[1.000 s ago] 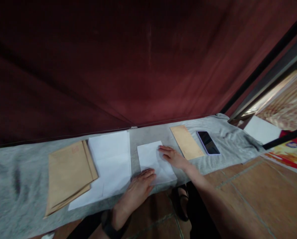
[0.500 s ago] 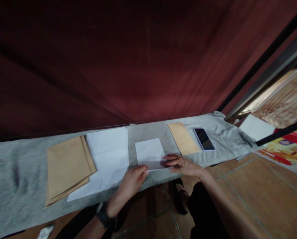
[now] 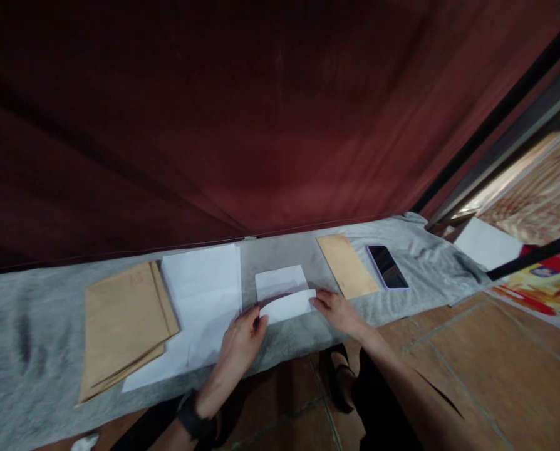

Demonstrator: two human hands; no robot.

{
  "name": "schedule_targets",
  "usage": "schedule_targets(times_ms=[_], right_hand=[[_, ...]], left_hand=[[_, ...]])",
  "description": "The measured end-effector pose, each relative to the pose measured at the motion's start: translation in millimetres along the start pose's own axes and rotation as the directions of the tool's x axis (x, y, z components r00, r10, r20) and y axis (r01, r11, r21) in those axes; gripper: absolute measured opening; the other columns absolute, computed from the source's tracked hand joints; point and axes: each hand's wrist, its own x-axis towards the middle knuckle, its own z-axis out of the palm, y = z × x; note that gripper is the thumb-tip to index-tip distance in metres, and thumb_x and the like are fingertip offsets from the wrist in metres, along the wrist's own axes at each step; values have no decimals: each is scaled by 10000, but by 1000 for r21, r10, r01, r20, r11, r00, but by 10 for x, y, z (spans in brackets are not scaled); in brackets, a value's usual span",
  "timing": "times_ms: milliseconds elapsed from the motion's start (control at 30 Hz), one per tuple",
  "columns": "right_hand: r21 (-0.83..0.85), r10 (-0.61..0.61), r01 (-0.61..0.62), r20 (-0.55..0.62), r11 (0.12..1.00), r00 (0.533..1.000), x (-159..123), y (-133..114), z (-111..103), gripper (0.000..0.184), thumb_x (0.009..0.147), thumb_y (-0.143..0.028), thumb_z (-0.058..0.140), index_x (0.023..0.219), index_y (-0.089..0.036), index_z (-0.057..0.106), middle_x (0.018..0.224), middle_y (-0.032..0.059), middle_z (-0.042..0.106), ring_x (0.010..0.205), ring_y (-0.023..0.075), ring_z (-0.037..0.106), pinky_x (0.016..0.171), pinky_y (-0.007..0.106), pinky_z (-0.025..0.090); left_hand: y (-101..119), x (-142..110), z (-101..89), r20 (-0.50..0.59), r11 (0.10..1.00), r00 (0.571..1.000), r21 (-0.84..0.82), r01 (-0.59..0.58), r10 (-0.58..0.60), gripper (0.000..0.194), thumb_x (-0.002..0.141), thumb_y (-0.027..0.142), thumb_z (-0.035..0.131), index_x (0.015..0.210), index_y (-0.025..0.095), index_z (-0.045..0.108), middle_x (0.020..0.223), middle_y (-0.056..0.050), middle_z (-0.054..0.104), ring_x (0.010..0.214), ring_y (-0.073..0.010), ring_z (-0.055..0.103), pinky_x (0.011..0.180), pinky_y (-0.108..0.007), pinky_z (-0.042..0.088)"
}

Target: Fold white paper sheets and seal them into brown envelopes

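A sheet of white paper (image 3: 280, 280) lies on the grey cloth in front of me, its near part bent up and over in a curved flap. At the flap's left end, my left hand (image 3: 242, 338) pinches the paper between thumb and fingers. My right hand (image 3: 337, 310) grips the flap's right end the same way. Just beyond my right hand lies a single tan envelope (image 3: 346, 265). Left of my left hand is a stack of larger white sheets (image 3: 205, 300), partly covered by several brown envelopes (image 3: 127, 326).
A phone (image 3: 387, 266) with a pale purple edge lies right of the tan envelope. The grey cloth (image 3: 21, 351) covers a narrow bench against a dark red curtain (image 3: 261, 125). On the right are a white box (image 3: 487, 243) and a colourful printed package (image 3: 550, 288).
Both hands have lifted the near edge of the white paper and folded it up and away from me. Earlier the sheet lay flat with my fingers at its near corners.
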Motion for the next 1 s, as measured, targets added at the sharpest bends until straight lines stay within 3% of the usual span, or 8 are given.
schedule_targets(times_ms=[100,267,733,1000], right_hand=[[-111,42,-49,-66,993,997,80,-46,89,299,1020,-327,427,866,-203,651,918,61,681,873,194,659,760,283,484],[-213,170,-184,-80,960,982,182,-178,120,261,1025,-315,424,979,-198,653,1025,63,692,910,164,671,779,243,453],[-300,322,-345,-126,889,938,332,-286,158,259,1008,-345,476,902,-207,668,987,52,731,896,167,696,709,236,421],[-315,376,-398,-129,862,917,409,-282,169,317,1013,-401,462,913,-211,696,956,72,764,882,191,726,694,245,443]], left_hand=[[52,48,-3,-4,992,998,112,58,-58,207,980,267,466,927,210,658,843,-40,736,769,-190,694,652,-263,456],[134,189,-43,58,966,988,226,129,-145,258,1008,271,420,1093,202,654,999,-72,751,934,-208,711,750,-279,485],[184,387,-48,107,936,958,267,229,-265,301,1016,285,410,1195,214,641,1109,-83,742,982,-222,710,820,-324,516],[181,441,-39,85,928,951,260,267,-297,321,1018,293,401,1211,211,642,1041,-104,745,984,-229,706,820,-328,517]])
